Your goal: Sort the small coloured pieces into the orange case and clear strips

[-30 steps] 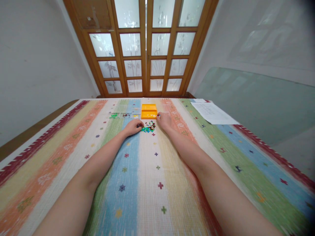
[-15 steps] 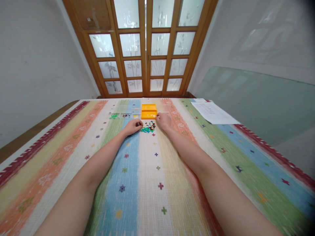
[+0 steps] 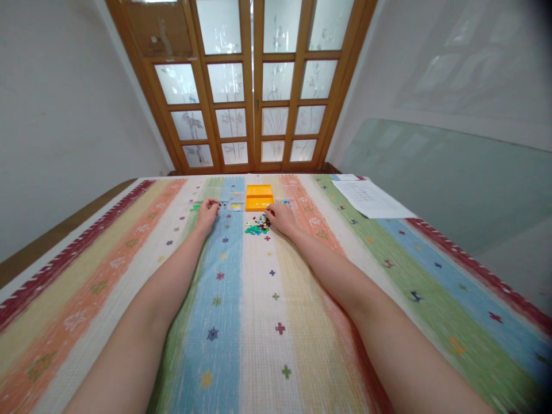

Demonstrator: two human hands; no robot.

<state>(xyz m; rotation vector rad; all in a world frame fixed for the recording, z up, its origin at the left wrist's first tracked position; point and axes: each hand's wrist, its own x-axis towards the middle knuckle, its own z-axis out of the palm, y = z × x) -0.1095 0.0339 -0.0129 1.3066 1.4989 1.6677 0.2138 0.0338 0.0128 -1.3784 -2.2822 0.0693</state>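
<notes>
My left hand (image 3: 207,214) is at the clear compartment tray (image 3: 236,198), its fingertips pinched together over the dark red and green pieces. Whatever lies between those fingertips is too small to make out. Small pieces in separate colours lie in the tray: green pieces (image 3: 195,207) at the left and yellow pieces (image 3: 236,206) nearer the middle. My right hand (image 3: 281,217) has its fingers closed at the right edge of a loose pile of small green, blue and dark red pieces (image 3: 257,225). What it pinches is hidden. Just behind the pile stands a yellow-orange box (image 3: 259,194) with white pieces in its front part.
Blue pieces (image 3: 284,202) lie in a clear section right of the yellow box, behind my right hand. A striped tablecloth (image 3: 259,316) covers the table. Printed paper sheets (image 3: 373,198) lie at the right rear. Wooden glass-paned doors (image 3: 254,109) stand beyond the table.
My left hand has moved left and away, from beside the pile to over the clear tray. My right hand has shifted slightly from the yellow box's front corner toward the pile.
</notes>
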